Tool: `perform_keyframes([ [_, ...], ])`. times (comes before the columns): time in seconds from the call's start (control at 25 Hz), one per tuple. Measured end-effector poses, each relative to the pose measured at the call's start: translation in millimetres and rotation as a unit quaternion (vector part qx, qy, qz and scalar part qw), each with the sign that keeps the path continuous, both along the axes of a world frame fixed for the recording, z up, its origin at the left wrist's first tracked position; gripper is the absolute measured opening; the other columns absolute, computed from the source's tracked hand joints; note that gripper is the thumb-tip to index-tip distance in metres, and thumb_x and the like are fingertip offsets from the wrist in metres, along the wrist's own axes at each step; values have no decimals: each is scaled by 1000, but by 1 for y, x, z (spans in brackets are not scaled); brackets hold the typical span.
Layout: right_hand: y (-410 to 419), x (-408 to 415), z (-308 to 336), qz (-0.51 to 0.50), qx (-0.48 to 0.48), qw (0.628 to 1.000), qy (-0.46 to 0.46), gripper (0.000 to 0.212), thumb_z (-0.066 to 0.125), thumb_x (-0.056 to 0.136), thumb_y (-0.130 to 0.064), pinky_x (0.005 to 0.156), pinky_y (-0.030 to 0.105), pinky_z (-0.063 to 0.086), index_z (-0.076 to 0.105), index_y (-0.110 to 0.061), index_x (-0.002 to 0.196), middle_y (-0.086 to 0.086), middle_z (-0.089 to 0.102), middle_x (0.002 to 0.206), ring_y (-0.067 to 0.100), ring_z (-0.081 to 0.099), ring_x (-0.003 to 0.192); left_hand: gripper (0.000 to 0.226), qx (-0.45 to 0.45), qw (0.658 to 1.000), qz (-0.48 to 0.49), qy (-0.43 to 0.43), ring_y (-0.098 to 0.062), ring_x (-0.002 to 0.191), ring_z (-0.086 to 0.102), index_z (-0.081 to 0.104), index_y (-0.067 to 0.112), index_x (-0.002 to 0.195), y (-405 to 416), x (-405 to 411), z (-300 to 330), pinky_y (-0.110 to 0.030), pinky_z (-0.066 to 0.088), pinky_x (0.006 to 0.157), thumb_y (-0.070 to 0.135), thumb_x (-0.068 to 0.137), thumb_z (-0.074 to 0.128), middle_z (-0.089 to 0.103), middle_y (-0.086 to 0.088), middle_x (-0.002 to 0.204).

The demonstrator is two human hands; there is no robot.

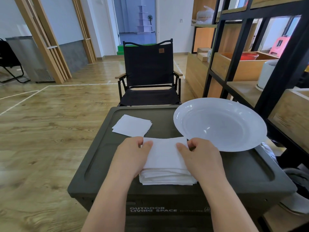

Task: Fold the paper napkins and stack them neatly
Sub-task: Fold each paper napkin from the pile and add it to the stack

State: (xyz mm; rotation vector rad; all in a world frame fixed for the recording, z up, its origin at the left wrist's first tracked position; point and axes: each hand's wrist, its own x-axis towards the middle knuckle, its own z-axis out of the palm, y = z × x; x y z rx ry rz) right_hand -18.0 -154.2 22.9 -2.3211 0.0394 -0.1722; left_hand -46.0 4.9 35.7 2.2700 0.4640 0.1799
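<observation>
A: Dark box lid [217,166] carries a white plate [220,124] far right, for room.

B: Unfolded napkin pile [167,176] near centre, folded stack [132,125] far left; left hand [132,156] and right hand [200,156] pinch the top napkin [164,151], likely for folding.

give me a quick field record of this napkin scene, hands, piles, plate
surface: dark storage box lid
left hand: pinches top napkin's far left edge
right hand: pinches its far right edge
top napkin: lifted off unfolded pile
folded pile: far left, small
white plate: far right, empty
</observation>
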Motion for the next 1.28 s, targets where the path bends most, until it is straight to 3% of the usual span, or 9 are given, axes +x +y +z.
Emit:
perform_keyframes([
  [0.24, 1, -3, -1, -11, -14, 1000, 21, 30, 59, 85, -40, 48, 19, 29, 50, -16, 70, -4, 51, 66, 8, 44, 57, 29, 22, 999, 31, 38, -13, 60, 52, 53, 18, 73, 9, 0, -1, -24, 39, 56, 42, 87, 61, 58, 5, 71],
  [0.36, 0, -6, 5, -29, 1, 999, 15, 32, 55, 87, -46, 48, 19, 29, 47, -16, 77, -4, 50, 68, 7, 45, 59, 21, 122, 986, 112, -8, -12, 76, 54, 61, 21, 94, 17, 10, -4, -26, 39, 67, 42, 90, 57, 62, 7, 85],
  [0.48, -5, -9, 16, -66, 33, 996, -51, 34, 46, 90, -51, 49, 15, 29, 47, -17, 84, -5, 50, 69, 8, 47, 59, 38, 173, 980, 75, -59, -20, 107, 54, 49, 20, 130, 28, 32, -18, -30, 43, 81, 27, 93, 55, 60, -1, 124],
  [0.56, -9, -9, 21, -72, 85, 990, -81, 33, 43, 92, -49, 51, 15, 32, 49, -18, 82, -5, 52, 70, 9, 50, 63, 59, 211, 977, 0, -8, -26, 135, 32, 26, 21, 148, 32, 44, -33, -38, 33, 103, 24, 94, 49, 41, 0, 147],
  [0.64, -12, -7, 23, -58, 151, 984, -78, 34, 41, 94, -44, 54, 17, 35, 50, -18, 75, -3, 53, 69, 11, 51, 66, 64, 236, 971, -17, 38, -25, 136, 27, 14, 23, 151, 31, 49, -40, -40, 22, 109, 25, 94, 43, 45, -1, 143],
  [0.76, -14, -3, 23, -49, 209, 973, -89, 37, 38, 96, -40, 59, 18, 38, 51, -15, 72, 0, 52, 67, 15, 51, 67, 40, 280, 959, 37, -27, -21, 111, 53, 50, 25, 131, 34, 48, -42, -35, 35, 93, 22, 92, 46, 65, 3, 115],
  [0.92, -13, -4, 22, -36, 242, 964, -103, 38, 38, 97, -37, 60, 17, 38, 55, -8, 79, 8, 55, 71, 18, 53, 70, 23, 168, 974, 109, -103, -18, 79, 55, 67, 17, 93, 37, 39, -38, -26, 38, 61, 7, 89, 46, 69, 1, 89],
  [1.2, -4, -12, 30, 69, 214, 967, -121, 9, 59, 90, -25, 60, 7, 44, 56, -33, 91, -14, 62, 84, 2, 57, 83, 28, -149, 954, 93, -243, -4, 76, 60, 63, 32, 104, 25, -7, 24, -16, 45, 64, 11, 86, 65, 69, 10, 85],
  [1.28, 3, -20, 33, 156, 162, 964, -145, 43, 68, 84, -27, 77, 5, 42, 45, -50, 112, -34, 51, 110, -10, 46, 106, 31, -147, 963, 8, -224, 0, 70, 60, 65, 37, 102, 22, -21, 41, -11, 45, 61, 13, 83, 71, 71, 8, 77],
])
